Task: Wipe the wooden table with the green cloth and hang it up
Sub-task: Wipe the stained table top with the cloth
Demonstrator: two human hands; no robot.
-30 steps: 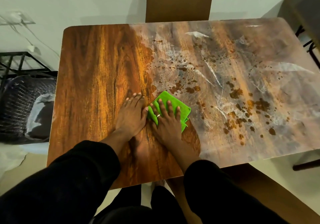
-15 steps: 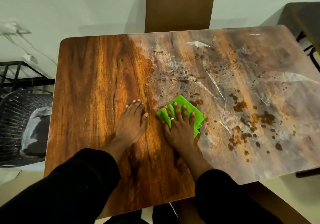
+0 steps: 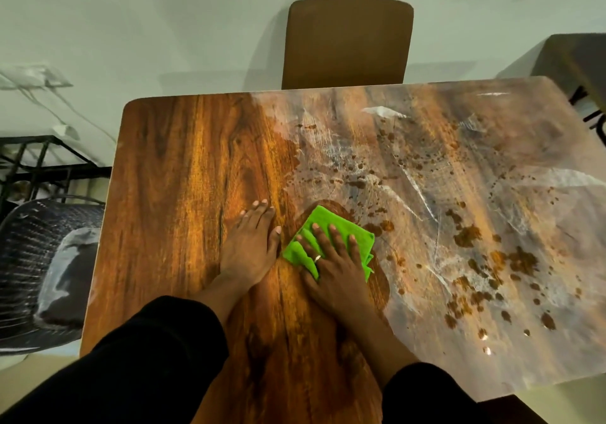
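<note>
1. I see the right hand [image 3: 337,269] lying flat, fingers spread, palm pressed down on the green cloth [image 3: 328,236]; it pins the cloth rather than curling around it.
2. The green cloth lies folded on the wooden surface [image 3: 183,174], about midway along its length and nearer the near edge than the far one. Its far corner and right side stick out past my fingertips.
3. The left hand [image 3: 251,248] rests released and flat on bare wood just left of the cloth, its thumb close to the cloth's left edge; I cannot tell whether they touch.
4. Both forearms come in over the near edge in black sleeves [image 3: 147,358].
5. The left part of the surface shows dark, glossy grain. The right part is covered by a pale, streaky film [image 3: 426,200] dotted with brown spots [image 3: 467,236], thickest toward the right near corner.
6. The cloth sits right at the boundary between the two, with a dark oval patch of wood around it.
7. A brown chair back [image 3: 347,43] stands at the far edge, and a dark mesh chair [image 3: 39,259] sits off the left edge.
</note>
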